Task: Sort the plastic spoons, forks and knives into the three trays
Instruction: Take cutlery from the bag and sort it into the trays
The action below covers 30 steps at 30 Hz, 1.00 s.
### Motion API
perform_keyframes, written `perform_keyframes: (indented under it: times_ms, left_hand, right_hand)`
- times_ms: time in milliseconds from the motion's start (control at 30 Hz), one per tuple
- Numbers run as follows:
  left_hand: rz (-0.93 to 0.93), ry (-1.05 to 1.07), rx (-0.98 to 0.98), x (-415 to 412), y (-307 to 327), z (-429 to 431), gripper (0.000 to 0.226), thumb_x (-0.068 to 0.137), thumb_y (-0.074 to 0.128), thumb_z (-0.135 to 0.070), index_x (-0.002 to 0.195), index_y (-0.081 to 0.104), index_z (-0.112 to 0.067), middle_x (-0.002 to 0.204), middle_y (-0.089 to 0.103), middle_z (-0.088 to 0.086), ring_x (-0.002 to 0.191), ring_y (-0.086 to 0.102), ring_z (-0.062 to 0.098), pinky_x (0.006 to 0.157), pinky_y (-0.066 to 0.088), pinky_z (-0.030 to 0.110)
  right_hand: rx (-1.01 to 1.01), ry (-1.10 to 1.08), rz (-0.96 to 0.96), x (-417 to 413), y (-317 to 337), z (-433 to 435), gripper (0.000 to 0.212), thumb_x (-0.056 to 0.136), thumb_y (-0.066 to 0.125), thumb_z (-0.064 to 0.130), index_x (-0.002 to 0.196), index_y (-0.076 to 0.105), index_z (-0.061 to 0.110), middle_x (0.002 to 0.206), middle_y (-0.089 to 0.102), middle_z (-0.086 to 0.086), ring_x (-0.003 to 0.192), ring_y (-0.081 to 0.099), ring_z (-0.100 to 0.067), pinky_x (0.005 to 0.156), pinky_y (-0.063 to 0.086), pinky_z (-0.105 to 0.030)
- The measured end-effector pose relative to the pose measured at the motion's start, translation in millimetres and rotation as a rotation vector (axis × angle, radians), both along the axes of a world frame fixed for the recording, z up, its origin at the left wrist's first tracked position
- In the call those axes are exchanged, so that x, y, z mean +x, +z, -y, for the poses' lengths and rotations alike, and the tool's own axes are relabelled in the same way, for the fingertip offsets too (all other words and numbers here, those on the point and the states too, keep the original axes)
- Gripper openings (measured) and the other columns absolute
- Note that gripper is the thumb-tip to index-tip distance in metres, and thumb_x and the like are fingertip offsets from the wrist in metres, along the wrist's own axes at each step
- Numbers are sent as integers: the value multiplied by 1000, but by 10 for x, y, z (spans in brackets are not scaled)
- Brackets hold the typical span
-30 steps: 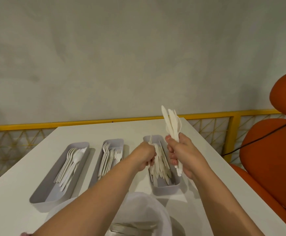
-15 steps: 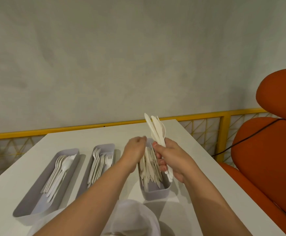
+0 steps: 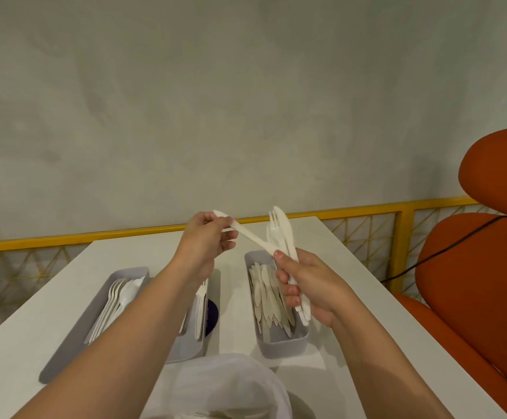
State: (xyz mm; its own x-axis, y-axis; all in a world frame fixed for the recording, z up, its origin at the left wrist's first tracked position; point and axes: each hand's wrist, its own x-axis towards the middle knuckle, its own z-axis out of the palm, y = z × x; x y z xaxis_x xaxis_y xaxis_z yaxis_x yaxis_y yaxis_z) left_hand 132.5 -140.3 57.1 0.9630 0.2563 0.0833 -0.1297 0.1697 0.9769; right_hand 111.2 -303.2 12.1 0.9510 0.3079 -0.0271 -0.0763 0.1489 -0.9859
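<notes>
One white utensil (image 3: 246, 234), type unclear, slants 10-to-4 o'clock btw the hands. L hand (image 3: 207, 243) pinches its upper end; lower end sits in the bundle (image 3: 281, 234), gripped upright by R hand (image 3: 312, 285). 0.5 s ago L hand was low at the knife tray (image 3: 282, 343); now it's raised, at 9 o'clock of bundle, w/ that tray at 6 o'clock below.

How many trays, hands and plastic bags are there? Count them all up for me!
Trays: 3 (left tray, middle tray, right tray)
Hands: 2 (left hand pinching a single utensil, right hand gripping a utensil bundle)
Plastic bag: 1
Total: 6
</notes>
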Motion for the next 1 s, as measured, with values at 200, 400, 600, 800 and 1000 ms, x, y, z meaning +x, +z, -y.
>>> perform_keyframes:
  times_ms: [200, 400, 600, 800, 1000]
  left_hand:
    - [-79, -172, 206, -87, -74, -295, 19, 84, 58, 7, 86, 60, -12, 72, 59, 6, 62, 53, 14, 51, 48, 19]
    - [-153, -535, 849, -236, -157, -464, 13, 89, 59, -12, 94, 71, -15, 70, 68, -8, 67, 57, 5, 73, 43, 20]
    - [-229, -393, 776, -268, -206, -383, 18, 96, 38, 0, 93, 53, -9, 70, 64, 3, 56, 54, 14, 62, 45, 24]
    - [-101, -261, 354, -351, -198, 142, 11, 96, 47, -17, 91, 54, -10, 58, 40, -1, 47, 35, 9, 47, 35, 21]
    - [-94, -217, 239, -285, -297, 525, 16, 93, 54, -24, 85, 57, -10, 58, 47, -1, 47, 39, 10, 49, 36, 23]
  right_hand:
    - [160, -110, 8, 44, 1, 34, 11, 97, 49, 17, 87, 49, 13, 59, 41, 0, 39, 32, -6, 34, 28, -18]
    - [150, -102, 4, 34, -16, 0, 14, 97, 48, 17, 84, 52, 13, 58, 41, 0, 39, 32, -6, 35, 28, -18]
    - [186, -197, -137, 40, 30, -9, 39, 95, 39, 50, 100, 53, 14, 55, 41, 0, 40, 27, -9, 35, 23, -18]
    - [133, -203, -114, 19, 26, -38, 22, 98, 36, 27, 97, 52, 12, 58, 43, -1, 39, 30, -9, 38, 23, -19]
    - [-37, -201, 61, -9, -6, -121, 20, 99, 42, 22, 105, 54, 8, 69, 45, -2, 52, 38, -11, 40, 31, -21]
